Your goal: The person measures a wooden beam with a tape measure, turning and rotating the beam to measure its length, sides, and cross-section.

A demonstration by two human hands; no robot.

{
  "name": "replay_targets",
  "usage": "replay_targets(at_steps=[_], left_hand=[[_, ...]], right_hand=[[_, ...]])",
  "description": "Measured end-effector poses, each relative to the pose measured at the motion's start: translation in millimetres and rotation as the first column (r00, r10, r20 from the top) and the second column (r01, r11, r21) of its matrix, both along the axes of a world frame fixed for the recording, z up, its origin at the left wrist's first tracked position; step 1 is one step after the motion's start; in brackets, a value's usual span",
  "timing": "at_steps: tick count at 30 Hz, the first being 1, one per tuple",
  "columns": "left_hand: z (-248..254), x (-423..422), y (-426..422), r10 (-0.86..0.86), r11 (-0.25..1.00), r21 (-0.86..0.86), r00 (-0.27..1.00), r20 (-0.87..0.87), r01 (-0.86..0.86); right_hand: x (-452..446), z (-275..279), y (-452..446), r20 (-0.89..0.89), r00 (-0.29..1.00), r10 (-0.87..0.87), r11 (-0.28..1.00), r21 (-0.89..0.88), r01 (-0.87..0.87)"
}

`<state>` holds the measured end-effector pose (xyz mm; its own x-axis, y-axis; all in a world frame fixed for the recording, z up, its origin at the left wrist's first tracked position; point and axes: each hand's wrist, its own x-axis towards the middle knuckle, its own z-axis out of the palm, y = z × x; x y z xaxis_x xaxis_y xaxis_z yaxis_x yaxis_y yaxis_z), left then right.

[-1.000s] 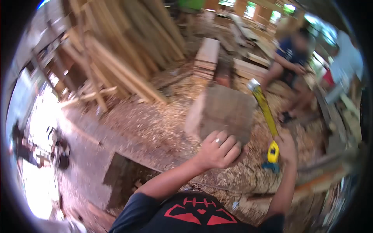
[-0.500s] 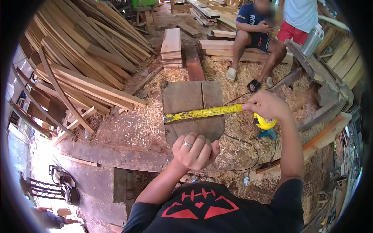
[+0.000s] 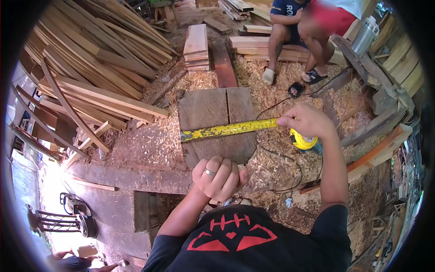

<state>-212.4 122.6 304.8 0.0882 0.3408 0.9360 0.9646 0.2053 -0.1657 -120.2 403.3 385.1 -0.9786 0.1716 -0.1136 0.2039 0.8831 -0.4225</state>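
Observation:
A dark, weathered wooden board (image 3: 204,106) with a split running from its far edge lies in front of me. Across it stretches the yellow blade of a tape measure (image 3: 226,130), its metal end at the board's left edge. My right hand (image 3: 308,121) pinches the blade just past the board's right side, and the yellow tape case (image 3: 302,139) hangs below that hand. Wearing a ring, my left hand (image 3: 219,178) is closed in a fist at the board's near edge. Whatever it may hold is hidden by the fingers.
Long planks (image 3: 99,50) lean at the left. A short stack of boards (image 3: 196,47) stands beyond the board. Wood shavings and a dark cord (image 3: 299,170) cover the ground. Two people (image 3: 290,34) are at the back right, near a metal bottle (image 3: 366,35). Another person (image 3: 72,262) shows lower left.
The view has shifted slightly, so the board appears further left. Both hands keep their hold. At the back, the standing person has come lower and nearer, with a sandalled foot now showing.

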Motion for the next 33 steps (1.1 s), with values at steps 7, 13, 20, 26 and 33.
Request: replay_targets(at_steps=[7,13,20,26,33], left_hand=[[-2.6,-2.5,-3.0,-0.042,0.999,-0.030,0.996,-0.082,0.039],[-0.7,-6.6,2.9,-0.002,1.000,0.019,0.996,-0.085,0.003],[9.7,-25.0,1.1,-0.270,0.961,-0.078,0.961,-0.066,0.264],[13.5,-38.3,5.8,-0.531,0.846,0.147,0.833,0.152,0.513],[13.0,-42.8,8.0,-0.623,0.780,0.182,0.770,0.137,0.598]], right_hand=[[19.4,-26.1,-3.5,-0.098,0.991,-0.086,0.859,-0.512,0.024],[43.0,-93.6,-85.8,0.055,0.933,-0.356,-0.042,-0.998,0.043],[57.1,-88.3,-179.1,0.123,0.960,-0.253,-0.494,-0.869,-0.019],[46.1,-90.4,-197.6,0.108,0.988,-0.111,-0.539,-0.842,0.032],[27.8,-85.8,-206.0,0.053,0.993,-0.109,-0.507,-0.862,-0.009]])
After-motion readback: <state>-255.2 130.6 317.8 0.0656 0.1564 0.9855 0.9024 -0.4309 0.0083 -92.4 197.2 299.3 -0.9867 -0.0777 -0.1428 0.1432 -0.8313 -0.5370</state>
